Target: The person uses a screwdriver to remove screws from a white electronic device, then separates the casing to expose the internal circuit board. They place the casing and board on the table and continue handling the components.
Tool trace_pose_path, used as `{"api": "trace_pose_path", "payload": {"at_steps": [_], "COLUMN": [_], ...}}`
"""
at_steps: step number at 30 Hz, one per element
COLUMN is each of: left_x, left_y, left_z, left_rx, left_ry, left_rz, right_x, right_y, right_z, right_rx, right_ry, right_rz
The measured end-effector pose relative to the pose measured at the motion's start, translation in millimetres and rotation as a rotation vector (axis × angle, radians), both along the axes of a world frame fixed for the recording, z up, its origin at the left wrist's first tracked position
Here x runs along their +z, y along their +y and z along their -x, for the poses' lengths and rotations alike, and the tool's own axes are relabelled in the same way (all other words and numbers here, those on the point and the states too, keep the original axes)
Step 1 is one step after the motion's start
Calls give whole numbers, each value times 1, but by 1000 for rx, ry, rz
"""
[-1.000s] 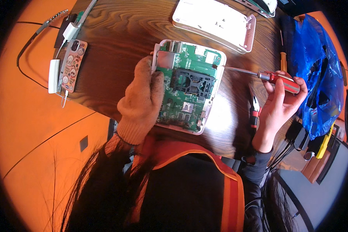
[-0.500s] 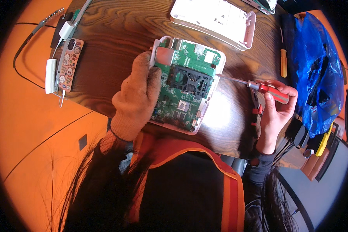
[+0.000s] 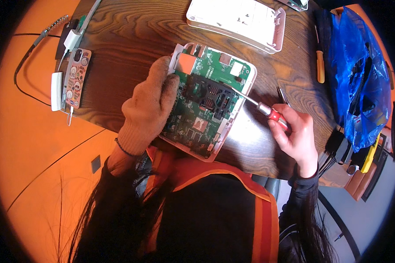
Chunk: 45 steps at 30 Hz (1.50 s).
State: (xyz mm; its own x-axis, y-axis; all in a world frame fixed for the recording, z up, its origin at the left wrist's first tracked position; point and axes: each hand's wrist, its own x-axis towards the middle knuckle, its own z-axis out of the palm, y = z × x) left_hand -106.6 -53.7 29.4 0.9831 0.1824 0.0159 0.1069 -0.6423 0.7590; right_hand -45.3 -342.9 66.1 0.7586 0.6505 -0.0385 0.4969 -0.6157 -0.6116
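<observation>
My left hand (image 3: 147, 109), in a brown knit glove, grips the left edge of a white plastic housing (image 3: 249, 83). A green circuit board (image 3: 224, 70) lies inside this housing, with a black card-reader socket (image 3: 213, 93) on its middle. My bare right hand (image 3: 296, 131) is closed round the red handle of a screwdriver (image 3: 264, 108). The screwdriver's shaft points left over the board, its tip at the right part of the black socket. Whether the tip touches the socket I cannot tell.
Beyond the board lies a white cover (image 3: 237, 22) with a few small screws inside. On the right are a yellow-handled screwdriver (image 3: 320, 65), a blue plastic bag (image 3: 360, 83) and a yellow tool (image 3: 370, 153). A phone in a patterned case (image 3: 77, 79) sits at the table's left edge.
The screwdriver in my right hand has moved left, its tip passing from the housing's right edge onto the socket area. The housing has tilted and shifted slightly nearer with my left hand.
</observation>
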Motion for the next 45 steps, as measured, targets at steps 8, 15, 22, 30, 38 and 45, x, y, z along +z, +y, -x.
{"api": "trace_pose_path", "payload": {"at_steps": [8,15,22,30,38,45], "left_x": [-7,-13,-13,-6,-11,-12], "left_y": [5,7,6,-3,0,-3], "left_z": [-4,-1,-3,0,-6,-9], "left_rx": [2,34,11,94,165,189], "left_ry": [-95,-31,-69,-50,-106,-131], "left_rz": [44,-23,51,49,84,25], "right_x": [33,57,33,-6,44,54], "right_y": [0,9,7,-5,-6,-7], "right_z": [10,17,-12,1,1,34], "right_rx": [-311,-338,-198,-393,-373,-220], "right_ry": [370,340,527,1388,149,403], "right_rz": [-168,-44,-175,-709,-122,-103]}}
